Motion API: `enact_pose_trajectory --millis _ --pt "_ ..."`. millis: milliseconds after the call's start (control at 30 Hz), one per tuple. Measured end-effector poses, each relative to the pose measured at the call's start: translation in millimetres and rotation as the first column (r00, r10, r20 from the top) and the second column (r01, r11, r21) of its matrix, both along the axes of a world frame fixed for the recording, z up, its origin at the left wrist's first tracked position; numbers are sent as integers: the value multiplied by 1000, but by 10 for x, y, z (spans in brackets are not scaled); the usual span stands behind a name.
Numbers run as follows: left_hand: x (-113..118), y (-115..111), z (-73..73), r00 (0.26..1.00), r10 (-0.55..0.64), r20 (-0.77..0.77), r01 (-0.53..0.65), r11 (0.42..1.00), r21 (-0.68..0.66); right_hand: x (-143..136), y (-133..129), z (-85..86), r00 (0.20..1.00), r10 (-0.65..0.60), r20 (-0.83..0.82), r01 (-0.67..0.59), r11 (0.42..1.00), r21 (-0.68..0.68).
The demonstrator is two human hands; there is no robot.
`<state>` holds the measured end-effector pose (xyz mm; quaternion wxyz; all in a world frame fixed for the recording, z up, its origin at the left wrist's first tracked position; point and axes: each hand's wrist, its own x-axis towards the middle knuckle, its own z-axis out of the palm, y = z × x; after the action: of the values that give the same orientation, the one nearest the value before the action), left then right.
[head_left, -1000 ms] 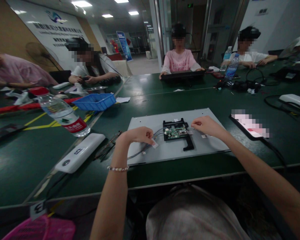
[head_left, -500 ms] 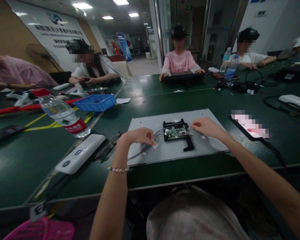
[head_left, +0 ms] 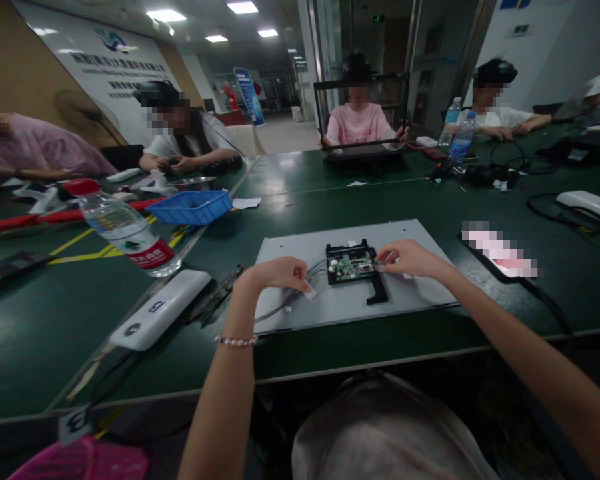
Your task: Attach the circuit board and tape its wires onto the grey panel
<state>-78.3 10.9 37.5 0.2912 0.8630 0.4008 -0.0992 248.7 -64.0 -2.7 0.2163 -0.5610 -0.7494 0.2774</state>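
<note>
Where the right hand meets the board: The right hand [head_left: 411, 259] has thumb and fingertips drawn close together at the right edge of a green rectangular circuit board [head_left: 349, 269]. Whether they grip the small pale piece there cannot be told. Excess sideways force could strain the board edge.

Left hand: The left hand [head_left: 283, 273] is curled, thumb and finger pinching a small flat white tab [head_left: 310, 291]. If the tab is adhesive, which cannot be confirmed, it could catch on the cables.

Cables: Slender grey cables [head_left: 276, 310] run from the board's left side, past the left hand, toward the panel's near-left edge. A snag on that hand could load their connections, too small to inspect.

Board seat: The board lies in a black plastic bracket [head_left: 379, 292] on a flat pale-grey panel [head_left: 325, 311]. Fastening is not visible; a loose board could shift under one-sided pressure.

Panel: It lies flat on a dark green table [head_left: 330, 353], with neither hand visibly bracing it. A firm push could slide it.

Table, left: Outward elbow movement could disturb a white rounded oblong device [head_left: 163, 310].
</note>
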Motion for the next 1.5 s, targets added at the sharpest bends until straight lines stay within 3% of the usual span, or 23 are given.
enact_pose_trajectory --millis 333,500,667,833,933,1067,1333,1500 --pt "30 -24 37 1000 13 -21 -13 1000 -2 12 -1 13 999 37 -4 -37 999 19" --pt "31 -44 60 999 21 -25 -22 1000 -7 216 24 82 995 -93 27 92 995 42" --pt "28 -58 64 999 31 -9 -31 1000 1 453 63 41 946 -232 226 228 973 42" --pt "25 -69 80 999 39 -3 -39 999 -4 472 110 -17 915 -301 268 265 950 163" --pt "15 -61 76 999 44 -2 -44 999 -4 370 104 8 940 -257 224 201 949 243" --pt "3 -49 66 999 34 0 -34 999 -7 144 92 98 976 -110 190 47 950 308" --pt "-12 -50 84 1000 26 -16 -26 1000 1 -345 373 241 908 121 401 -256 918 303" --pt "-21 -49 86 999 28 -26 -28 1000 1 -583 577 230 861 67 505 -224 940 257"
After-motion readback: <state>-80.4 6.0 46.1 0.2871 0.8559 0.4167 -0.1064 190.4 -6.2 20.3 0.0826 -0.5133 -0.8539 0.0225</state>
